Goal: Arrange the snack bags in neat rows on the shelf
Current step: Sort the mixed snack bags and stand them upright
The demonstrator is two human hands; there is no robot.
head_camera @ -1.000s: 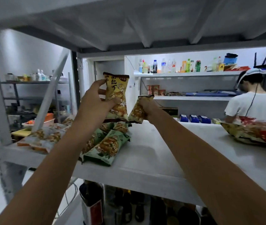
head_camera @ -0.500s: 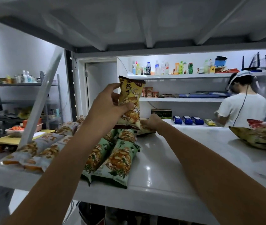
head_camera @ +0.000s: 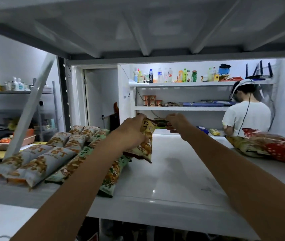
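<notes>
The left hand [head_camera: 131,134], at the centre of the frame, grips the yellow bag [head_camera: 147,136] with fingers wrapped round its middle. The yellow bag hangs almost upright and a little tilted. Its long axis runs from a top edge at mid-frame down to a bottom corner that is close above the shelf [head_camera: 173,180], and whether it touches cannot be told.

The right hand [head_camera: 178,121] is just right of the top edge, fingers curled towards a dark strip between the two hands. Whether it pinches the yellow bag, something else or nothing cannot be told.

The green bags [head_camera: 114,173] lie flat directly below and left of the yellow bag, their long axes running from the front edge towards the back. The white bags [head_camera: 39,164] lie the same way further left. Bare shelf opens to the right of the green row, under the yellow bag's lower end.

The coming move probably calls for laying the yellow bag over until its axis matches the rows, just beside the green bags. The left hand is better placed for that. Loose bags [head_camera: 268,146] wait at the right edge.
</notes>
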